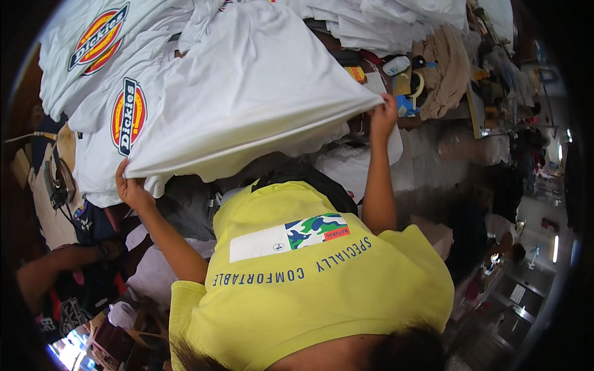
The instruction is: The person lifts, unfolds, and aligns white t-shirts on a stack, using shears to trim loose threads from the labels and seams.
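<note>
A white T-shirt is stretched in front of me, its near edge pulled nearly straight and its far part lying over the worktable's pile. My left hand pinches the near left corner of that edge. At the opposite corner my right hand is closed on the cloth, higher and farther out. White T-shirts with a round red and yellow print lie beside and partly under the stretched one on the left. The far end of the held shirt merges with other white cloth, so its outline there is unclear.
Folded white garments are heaped at the far side. Beyond my right hand lie a tape roll, a white oval object and crumpled beige cloth. Another person's forearm shows at the lower left, near dark fabric.
</note>
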